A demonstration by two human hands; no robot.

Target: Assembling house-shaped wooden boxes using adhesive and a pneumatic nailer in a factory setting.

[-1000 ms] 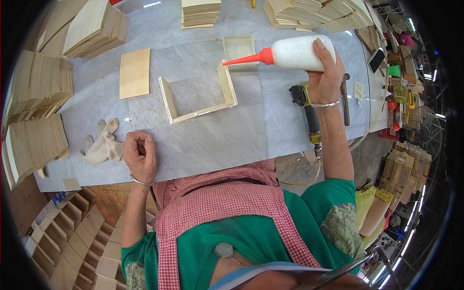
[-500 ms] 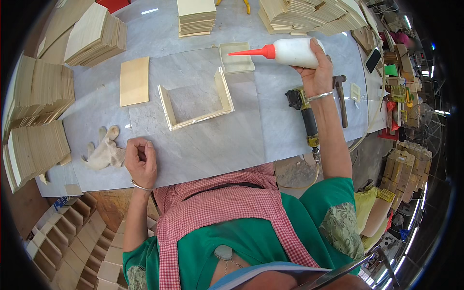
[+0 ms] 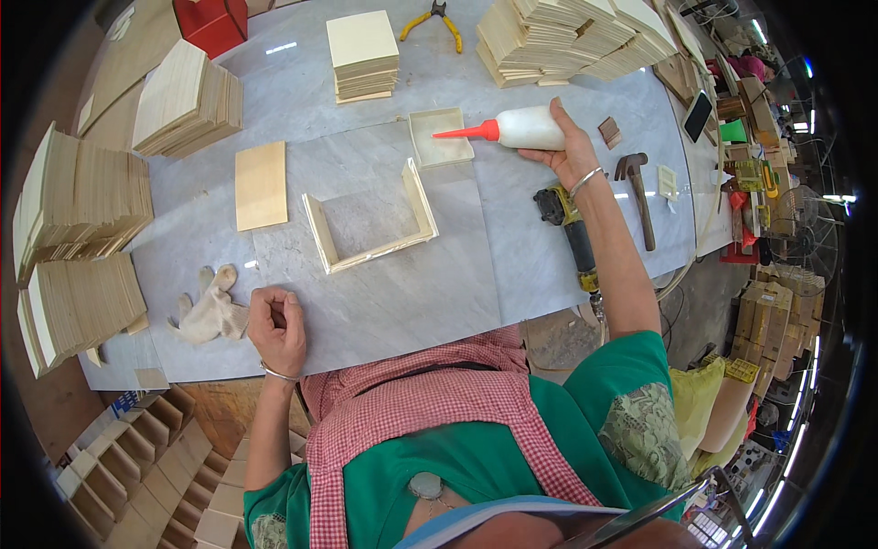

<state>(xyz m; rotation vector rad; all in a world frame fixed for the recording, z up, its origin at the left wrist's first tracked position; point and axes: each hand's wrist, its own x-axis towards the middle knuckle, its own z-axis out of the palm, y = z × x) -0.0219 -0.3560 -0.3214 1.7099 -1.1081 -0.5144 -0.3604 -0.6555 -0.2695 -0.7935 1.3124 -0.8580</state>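
Note:
My right hand (image 3: 569, 148) is wrapped round a white squeeze bottle (image 3: 529, 128) with a long red nozzle. The bottle lies sideways in the grip, its nozzle pointing left over a shallow, whitish tray (image 3: 448, 156). Whether the tip touches the tray I cannot tell. In front of me a three-sided wooden frame (image 3: 382, 252) rests on the table, its open side facing away. Near the table's front edge, my left hand (image 3: 277, 331) is curled into a loose fist with nothing visible in it. A white work glove (image 3: 210, 313) lies just left of that hand.
A thin wooden panel (image 3: 262, 187) lies left of the frame. Stacks of panels (image 3: 364, 53) stand at the back and left. On the right are a power drill (image 3: 576, 240), a hammer (image 3: 642, 199) and a phone (image 3: 698, 116). Yellow-handled pliers (image 3: 433, 24) lie at the back.
The squeeze bottle looks smaller and lower, closer to the tray. My whole view has shifted slightly, showing more of the table's far side. My left hand stays curled near the glove.

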